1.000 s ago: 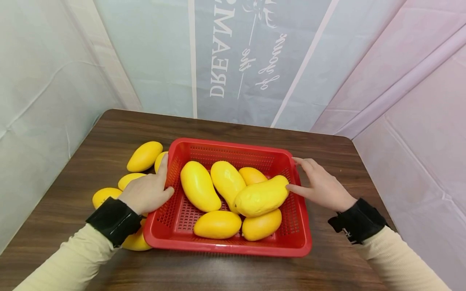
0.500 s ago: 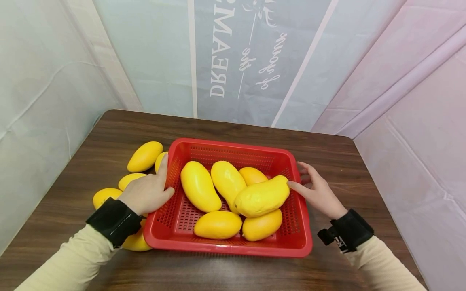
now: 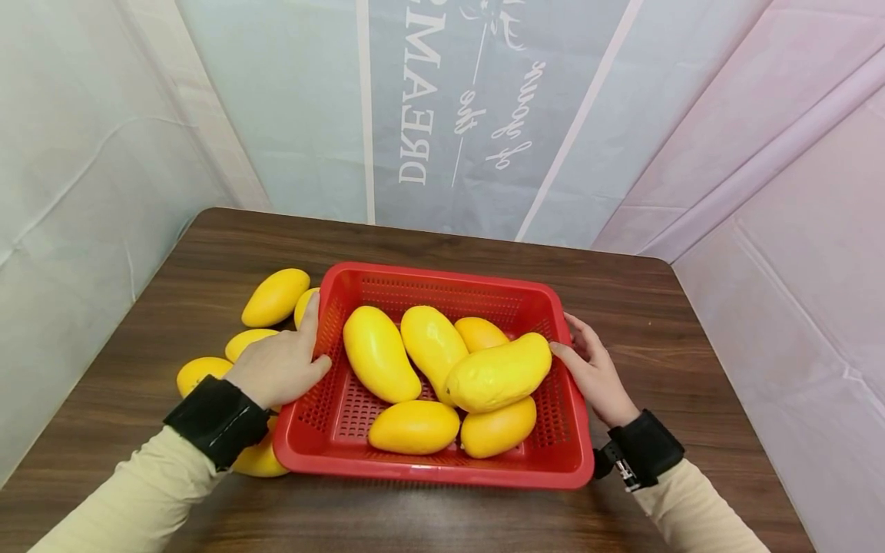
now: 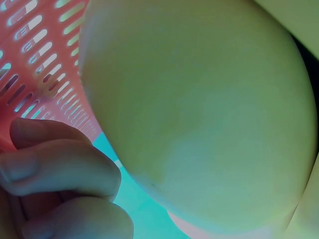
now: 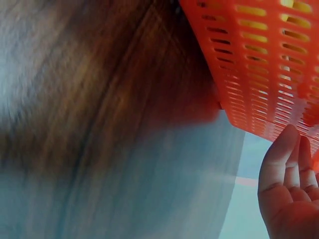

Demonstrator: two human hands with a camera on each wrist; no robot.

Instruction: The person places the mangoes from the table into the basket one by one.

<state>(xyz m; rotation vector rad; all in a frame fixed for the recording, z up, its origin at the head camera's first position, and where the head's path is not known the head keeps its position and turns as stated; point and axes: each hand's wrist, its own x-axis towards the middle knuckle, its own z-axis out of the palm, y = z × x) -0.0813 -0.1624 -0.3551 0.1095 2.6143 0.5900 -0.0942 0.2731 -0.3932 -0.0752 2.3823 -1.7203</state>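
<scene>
A red perforated plastic basket (image 3: 435, 471) stands on the table with several yellow mangoes (image 3: 380, 353) inside. One mango (image 3: 499, 372) lies across others at the right end. My left hand (image 3: 280, 367) grips the basket's left rim, thumb over the edge; in the left wrist view its bent fingers (image 4: 60, 167) lie against the slotted wall beside a large, close mango (image 4: 199, 114). At the right rim my right hand (image 3: 603, 388) holds on, thumb over the edge and fingers outside. The right wrist view has those fingers (image 5: 280, 154) up against the outer wall.
Several loose mangoes (image 3: 275, 297) lie on the dark wooden table (image 3: 173, 284) left of the basket, partly hidden by my left hand and arm. A printed cloth backdrop (image 3: 463, 115) hangs behind the table, with pale cloth on both sides.
My right hand has come in from the right, lowered its wrist and closed on the basket's right rim. The left hand, basket and mangoes have stayed in place.
</scene>
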